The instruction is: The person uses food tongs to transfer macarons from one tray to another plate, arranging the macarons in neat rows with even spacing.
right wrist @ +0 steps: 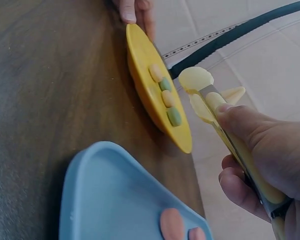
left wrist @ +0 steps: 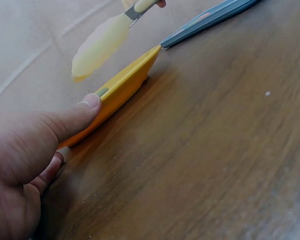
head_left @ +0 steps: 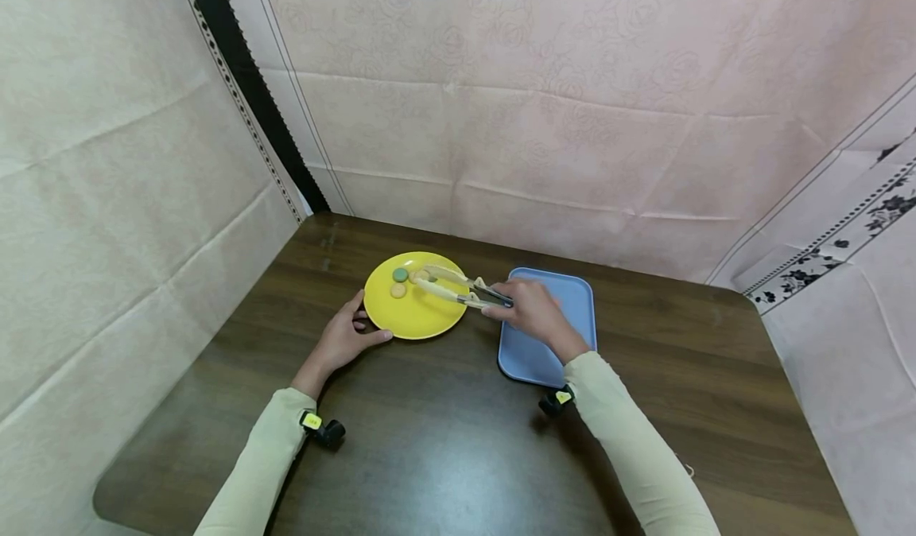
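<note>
At the rim of a yellow plate (head_left: 418, 323) my left hand (head_left: 345, 335) holds on, its thumb on the near edge and its fingers along the left side. My right hand (head_left: 533, 309) grips tongs (right wrist: 235, 145) with pale cream tips. These tips hover over the right part of the plate, spread apart, with nothing visible between them. Several small round pieces lie on the plate, among them a green piece (right wrist: 174, 116) and a pale orange piece (right wrist: 168, 98). In the head view the tongs partly cover some pieces.
Right of the plate sits a blue tray (head_left: 525, 357), partly beneath my right hand and forearm. In the right wrist view, pink pieces (right wrist: 172, 224) lie in it. The brown wooden table (head_left: 429, 440) ends at a patterned cloth wall (head_left: 544, 162) behind; another cloth hangs at left.
</note>
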`<state>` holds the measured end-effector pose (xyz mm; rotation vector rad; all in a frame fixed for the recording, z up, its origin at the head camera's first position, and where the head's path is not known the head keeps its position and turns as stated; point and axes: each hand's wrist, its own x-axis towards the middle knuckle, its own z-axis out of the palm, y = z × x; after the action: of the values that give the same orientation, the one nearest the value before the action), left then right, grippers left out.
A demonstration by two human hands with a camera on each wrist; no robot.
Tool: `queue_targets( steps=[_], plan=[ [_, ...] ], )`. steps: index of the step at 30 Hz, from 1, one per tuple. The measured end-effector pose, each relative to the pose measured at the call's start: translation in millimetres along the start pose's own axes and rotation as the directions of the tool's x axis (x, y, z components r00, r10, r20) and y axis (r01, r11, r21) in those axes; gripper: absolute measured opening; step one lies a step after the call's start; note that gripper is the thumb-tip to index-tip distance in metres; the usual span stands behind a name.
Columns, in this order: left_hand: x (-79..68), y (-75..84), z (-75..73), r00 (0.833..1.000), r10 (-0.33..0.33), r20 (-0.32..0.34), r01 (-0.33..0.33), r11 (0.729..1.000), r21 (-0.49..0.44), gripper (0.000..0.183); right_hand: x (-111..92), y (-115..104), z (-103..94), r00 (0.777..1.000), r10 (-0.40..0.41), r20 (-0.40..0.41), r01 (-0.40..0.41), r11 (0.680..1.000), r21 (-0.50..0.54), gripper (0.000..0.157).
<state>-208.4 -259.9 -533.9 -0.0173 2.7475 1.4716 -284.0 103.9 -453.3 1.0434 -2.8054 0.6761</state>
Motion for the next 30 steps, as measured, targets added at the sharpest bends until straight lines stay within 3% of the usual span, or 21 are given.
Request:
queue_targets(
  steps=[5, 11, 23, 30],
  plan=[
    [-0.5, 0.1, -0.6, 1.0, -0.004, 0.0, 0.004, 1.0, 0.007, 0.117, 3, 0, 9.3, 0.999, -0.053, -0.004, 0.053, 0.998, 0.02, 0.042],
    [-0.5, 1.3, -1.1, 1.0, 0.003, 0.003, -0.003, 1.0, 0.012, 0.116, 5, -3, 14.0, 0.998, -0.054, 0.013, 0.053, 0.998, 0.037, 0.041],
    [0.0, 1.2, -1.7, 1.0, -0.001, 0.007, 0.001, 1.0, 0.001, 0.115, 5, -4, 23.0, 0.997, 0.041, 0.066, -0.044, 0.998, 0.036, 0.049],
    [-1.0, 3.0, -1.6, 1.0, -0.004, 0.009, 0.004, 1.0, -0.01, 0.116, 5, -3, 25.4, 0.996, 0.05, 0.074, -0.052, 0.998, 0.031, 0.051]
  ],
)
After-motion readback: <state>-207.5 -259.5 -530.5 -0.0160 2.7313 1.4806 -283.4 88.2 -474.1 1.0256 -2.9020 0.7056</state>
